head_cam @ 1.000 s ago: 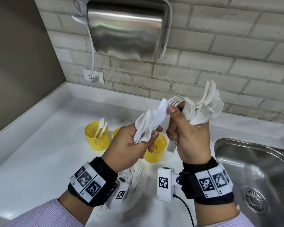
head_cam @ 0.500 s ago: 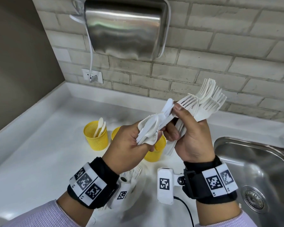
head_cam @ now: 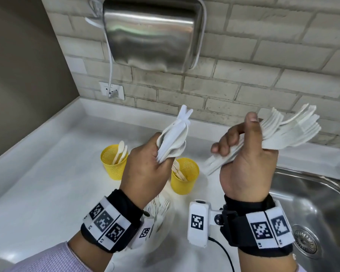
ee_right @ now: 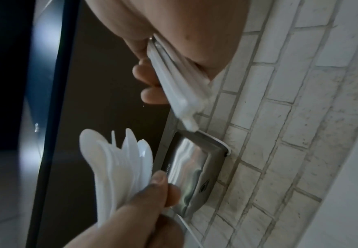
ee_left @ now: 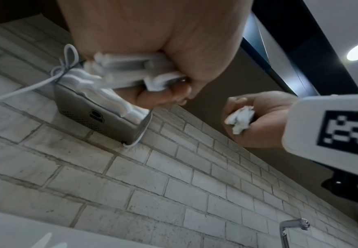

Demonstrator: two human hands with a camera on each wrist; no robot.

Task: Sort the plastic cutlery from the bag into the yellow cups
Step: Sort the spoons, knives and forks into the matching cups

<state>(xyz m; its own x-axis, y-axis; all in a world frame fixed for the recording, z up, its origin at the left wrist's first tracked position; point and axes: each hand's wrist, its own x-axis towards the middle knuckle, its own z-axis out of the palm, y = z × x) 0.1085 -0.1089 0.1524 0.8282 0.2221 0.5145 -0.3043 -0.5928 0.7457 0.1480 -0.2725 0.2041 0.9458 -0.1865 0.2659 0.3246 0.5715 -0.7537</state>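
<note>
My left hand [head_cam: 145, 165] grips a bundle of white plastic spoons and knives [head_cam: 175, 138], held upright above the counter; the same bundle [ee_left: 118, 78] shows in the left wrist view. My right hand [head_cam: 245, 154] grips a fanned bundle of white plastic forks [head_cam: 294, 128], tines pointing right; their handles [ee_right: 174, 80] show in the right wrist view. Two yellow mesh cups stand on the counter beyond my hands: the left cup [head_cam: 113, 163] holds spoons, the right cup [head_cam: 185, 175] holds forks. A clear bag with more cutlery [head_cam: 159, 209] lies under my left wrist.
A steel sink [head_cam: 312, 209] lies at the right. A steel hand dryer [head_cam: 153, 32] hangs on the brick wall, its cord running to a socket [head_cam: 112, 91]. The white counter [head_cam: 47, 183] meets a brown wall at the left.
My hands were touching a second ago, the right fingers at the left bundle. Now they have pulled apart, the right hand swinging right with the forks.
</note>
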